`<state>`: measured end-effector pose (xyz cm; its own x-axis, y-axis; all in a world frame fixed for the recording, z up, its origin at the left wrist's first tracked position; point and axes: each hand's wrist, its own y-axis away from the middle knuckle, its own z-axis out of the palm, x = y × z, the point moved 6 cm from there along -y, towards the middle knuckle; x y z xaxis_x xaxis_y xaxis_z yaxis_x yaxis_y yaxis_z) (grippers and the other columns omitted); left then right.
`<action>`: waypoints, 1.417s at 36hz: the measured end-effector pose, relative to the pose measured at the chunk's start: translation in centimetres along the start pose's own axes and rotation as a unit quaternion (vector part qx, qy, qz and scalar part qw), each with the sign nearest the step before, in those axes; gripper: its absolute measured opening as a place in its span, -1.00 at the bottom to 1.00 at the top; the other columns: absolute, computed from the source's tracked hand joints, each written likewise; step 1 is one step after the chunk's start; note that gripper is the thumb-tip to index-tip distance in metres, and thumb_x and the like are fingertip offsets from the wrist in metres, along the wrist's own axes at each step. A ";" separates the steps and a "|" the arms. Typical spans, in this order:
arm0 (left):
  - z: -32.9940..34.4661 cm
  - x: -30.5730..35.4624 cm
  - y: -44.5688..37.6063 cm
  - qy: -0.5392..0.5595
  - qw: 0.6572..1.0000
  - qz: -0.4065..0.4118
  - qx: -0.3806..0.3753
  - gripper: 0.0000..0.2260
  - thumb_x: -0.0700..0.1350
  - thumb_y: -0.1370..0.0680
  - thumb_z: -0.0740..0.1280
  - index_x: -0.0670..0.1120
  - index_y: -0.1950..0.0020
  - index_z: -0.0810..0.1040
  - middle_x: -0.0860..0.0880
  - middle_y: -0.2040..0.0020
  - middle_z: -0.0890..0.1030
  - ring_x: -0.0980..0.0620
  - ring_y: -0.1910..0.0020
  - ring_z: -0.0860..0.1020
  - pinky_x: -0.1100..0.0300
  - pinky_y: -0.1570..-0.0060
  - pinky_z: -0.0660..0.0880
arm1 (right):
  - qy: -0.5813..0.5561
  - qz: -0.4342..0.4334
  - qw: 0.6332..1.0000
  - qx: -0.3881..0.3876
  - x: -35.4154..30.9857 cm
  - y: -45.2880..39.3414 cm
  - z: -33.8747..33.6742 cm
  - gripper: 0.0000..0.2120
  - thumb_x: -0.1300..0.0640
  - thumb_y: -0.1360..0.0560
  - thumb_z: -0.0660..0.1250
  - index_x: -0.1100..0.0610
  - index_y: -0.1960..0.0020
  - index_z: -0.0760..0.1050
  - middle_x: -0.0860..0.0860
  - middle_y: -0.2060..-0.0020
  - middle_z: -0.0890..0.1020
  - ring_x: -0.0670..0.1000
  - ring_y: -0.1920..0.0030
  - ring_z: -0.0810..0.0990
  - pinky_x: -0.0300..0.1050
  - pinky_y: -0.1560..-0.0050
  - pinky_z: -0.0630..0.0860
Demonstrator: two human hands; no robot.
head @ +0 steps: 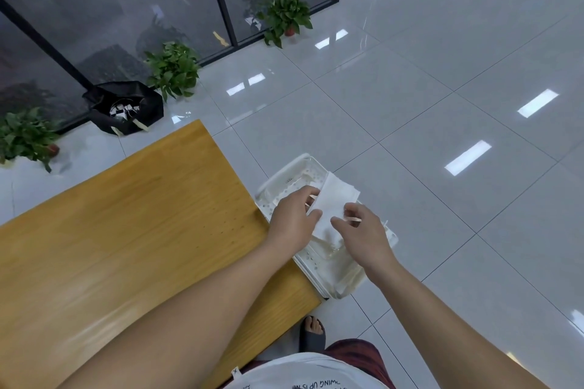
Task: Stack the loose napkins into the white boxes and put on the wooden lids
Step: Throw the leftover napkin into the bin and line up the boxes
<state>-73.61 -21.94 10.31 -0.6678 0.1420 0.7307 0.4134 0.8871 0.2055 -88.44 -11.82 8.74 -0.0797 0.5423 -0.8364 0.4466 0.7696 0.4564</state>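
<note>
Napkin first: a thin white paper napkin [335,199] is held up between both hands, right over the white perforated plastic box [286,175] that sits at the corner of the long orange-brown wooden bench [132,224], with part of the box hanging past the bench edge over the floor.

From the head camera, the left hand [292,221] has its grip pinched on the napkin's left edge, thumb on top. The right hand [363,229] pinches the near right edge, fingers curled in. So both grips are narrow and both have paper in them.

More white napkins [325,246] already lie crumpled in the box under the hands, so I'd guess the stacking is partway along. To do this bit well I'd flatten the sheet and square its corners with the box walls. Then I'd lower it flat and press it down so the pile stays low enough for a lid. Thin paper like this will probably fold over on itself if one hand lets go early.

Stuff around: three green leafy potted plants [172,69] stand along the dark glass partition [126,3], with a black fabric bag [126,107] slumped open on the glossy white tiled floor [442,104]. A dark slipper [311,336] shows by the bench. I can't spot any wooden lid in view. The main worry is the overhanging box, since a hard push could tip it.
</note>
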 end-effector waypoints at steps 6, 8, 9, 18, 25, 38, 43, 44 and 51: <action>-0.1 -0.2 0.8 0.028 1.000 0.007 0.010 -0.79 -0.24 -0.64 0.41 0.09 -0.09 0.58 0.16 0.03 0.65 0.16 0.05 0.61 0.23 0.04 0.55 | -0.023 0.000 1.000 -0.002 0.0 0.4 -0.2 -0.55 0.02 -0.61 0.47 -0.14 -0.40 0.36 -0.19 -0.22 0.54 -0.22 -0.05 0.60 -0.22 -0.01 0.51; -0.1 -0.5 1.1 0.049 0.999 0.000 0.013 -0.77 -0.26 -0.63 0.41 0.10 -0.03 0.56 0.16 0.04 0.65 0.15 0.03 0.61 0.21 0.02 0.56 | -0.029 -0.003 1.000 0.006 0.1 0.5 -0.4 -0.59 0.05 -0.60 0.49 -0.09 -0.35 0.39 -0.19 -0.18 0.57 -0.21 -0.01 0.62 -0.22 0.02 0.51; -0.1 -0.5 1.2 0.062 0.998 -0.002 0.015 -0.77 -0.26 -0.63 0.41 0.09 -0.01 0.56 0.16 0.04 0.65 0.15 0.01 0.61 0.21 0.01 0.57 | -0.032 -0.005 0.999 0.015 0.1 0.5 -0.6 -0.62 0.06 -0.58 0.50 -0.05 -0.33 0.44 -0.15 -0.13 0.61 -0.18 0.01 0.64 -0.20 0.02 0.52; -0.9 -0.9 1.9 0.037 0.998 0.018 0.037 -0.87 -0.12 -0.65 0.48 0.10 -0.04 0.59 0.24 -0.16 0.60 0.22 -0.25 0.54 0.24 -0.22 0.50 | -0.022 -0.046 0.998 0.036 -0.3 0.9 -0.8 -0.81 0.05 -0.61 0.44 -0.11 -0.21 0.59 -0.11 -0.04 0.70 -0.07 0.05 0.67 -0.17 0.08 0.55; -1.2 -0.2 2.4 0.062 0.997 0.029 0.038 -0.86 -0.15 -0.67 0.43 0.09 -0.01 0.56 0.16 0.02 0.64 0.15 -0.03 0.60 0.08 -0.08 0.59 | 0.026 -0.049 0.997 0.051 -0.1 1.7 -1.2 -0.53 -0.01 -0.60 0.48 -0.10 -0.45 0.42 -0.17 -0.32 0.50 -0.21 -0.20 0.55 -0.11 -0.15 0.48; -2.5 1.1 2.9 0.229 0.972 0.038 0.040 -0.81 -0.27 -0.69 0.38 0.01 -0.15 0.66 0.13 -0.10 0.72 0.11 -0.15 0.67 0.20 -0.15 0.61 | -0.107 -0.169 0.979 0.044 -4.4 2.7 -0.8 -0.86 0.25 -0.67 0.33 0.03 -0.10 0.60 -0.04 0.12 0.67 -0.07 0.13 0.60 -0.17 0.09 0.50; -2.3 1.1 1.8 0.254 0.966 0.022 0.049 -0.80 -0.31 -0.64 0.40 0.01 -0.08 0.59 0.02 -0.05 0.71 -0.03 -0.12 0.69 0.06 -0.19 0.63 | -0.106 -0.206 0.972 0.033 -6.4 2.8 -0.4 -0.82 0.26 -0.68 0.32 0.01 -0.14 0.59 -0.09 0.02 0.70 -0.01 -0.03 0.66 -0.19 -0.01 0.56; -2.1 1.0 1.7 0.245 0.968 0.019 0.047 -0.77 -0.32 -0.63 0.39 0.02 -0.09 0.57 0.03 -0.06 0.70 -0.01 -0.12 0.69 0.04 -0.19 0.62 | -0.098 -0.205 0.973 0.024 -6.4 2.6 -0.1 -0.81 0.28 -0.67 0.33 0.01 -0.16 0.59 -0.10 -0.01 0.70 -0.01 -0.07 0.66 -0.17 -0.06 0.57; -0.6 0.6 1.6 0.249 0.967 -0.037 0.023 -0.66 -0.39 -0.52 0.34 0.02 -0.13 0.54 0.03 -0.09 0.67 -0.03 -0.07 0.64 0.09 -0.03 0.55 | -0.043 -0.174 0.984 -0.024 -5.1 2.0 1.4 -0.68 0.31 -0.63 0.33 -0.05 -0.27 0.53 -0.18 -0.18 0.66 -0.13 -0.29 0.60 -0.09 -0.29 0.51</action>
<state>-72.93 -20.71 11.48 -0.3083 -0.1420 0.9406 0.3408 0.9067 0.2486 -85.90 -13.54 13.54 -0.1431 0.2148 -0.9661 0.3627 0.9196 0.1508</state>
